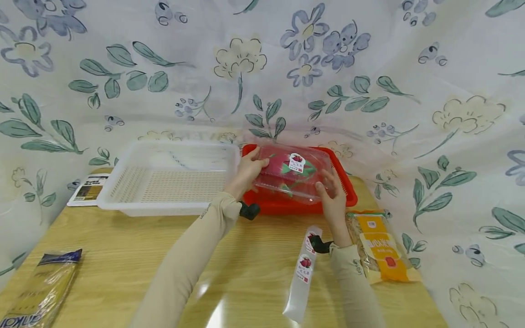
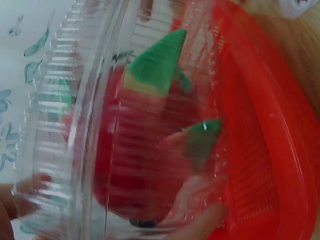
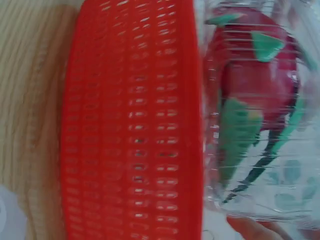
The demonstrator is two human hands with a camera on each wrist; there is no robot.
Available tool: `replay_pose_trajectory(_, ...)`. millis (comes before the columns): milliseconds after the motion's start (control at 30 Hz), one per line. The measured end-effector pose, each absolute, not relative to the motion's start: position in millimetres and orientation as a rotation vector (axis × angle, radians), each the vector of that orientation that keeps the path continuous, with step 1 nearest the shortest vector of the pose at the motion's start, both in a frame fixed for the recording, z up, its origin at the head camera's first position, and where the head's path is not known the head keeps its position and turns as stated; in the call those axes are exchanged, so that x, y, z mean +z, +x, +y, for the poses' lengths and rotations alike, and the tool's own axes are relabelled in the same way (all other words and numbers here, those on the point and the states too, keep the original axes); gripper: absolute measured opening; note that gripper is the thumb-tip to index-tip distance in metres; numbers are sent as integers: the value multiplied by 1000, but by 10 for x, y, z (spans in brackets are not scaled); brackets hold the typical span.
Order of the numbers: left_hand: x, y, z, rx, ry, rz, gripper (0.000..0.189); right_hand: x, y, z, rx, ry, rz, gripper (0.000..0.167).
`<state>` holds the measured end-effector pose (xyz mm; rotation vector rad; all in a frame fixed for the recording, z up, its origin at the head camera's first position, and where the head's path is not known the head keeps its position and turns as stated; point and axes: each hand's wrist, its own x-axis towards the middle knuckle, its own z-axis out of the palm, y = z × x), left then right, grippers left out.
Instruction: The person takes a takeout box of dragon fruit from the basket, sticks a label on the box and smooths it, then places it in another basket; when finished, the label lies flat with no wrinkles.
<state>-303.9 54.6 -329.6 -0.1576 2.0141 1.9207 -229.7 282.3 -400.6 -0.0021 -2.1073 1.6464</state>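
A clear plastic box (image 1: 279,180) with a label (image 1: 297,163) on its lid is held tilted over the red basket (image 1: 349,193). Through its ribbed wall shows a red dragon fruit (image 2: 145,145) with green tips, seen also as a red fruit (image 3: 255,75) in the right wrist view. My left hand (image 1: 248,169) grips the box's left end, thumb on the lid. At the opposite end my right hand (image 1: 334,198) holds the box between thumb and fingers. Fingertips (image 3: 250,227) show at the box's end in the right wrist view.
A white basket (image 1: 172,209) stands left of the red one, with a black-and-gold pack (image 1: 87,189) beside it. A strip of stickers (image 1: 303,273) lies in front. An orange-labelled bag (image 1: 381,246) lies at right, a yellow pack (image 1: 45,289) at front left. Floral cloth (image 1: 262,68) hangs behind.
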Motion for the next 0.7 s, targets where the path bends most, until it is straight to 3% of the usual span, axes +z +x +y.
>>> replay_pose_trajectory(300,-3335,-3244,634,2046,-296,1892,58,-4272,-2315,2784,1399,118,-2086,64)
replay_pose_trajectory(700,-3419,-3397,838,2060,-363,1956,58,-4784,-2173,2591,618,-174,-2484,67)
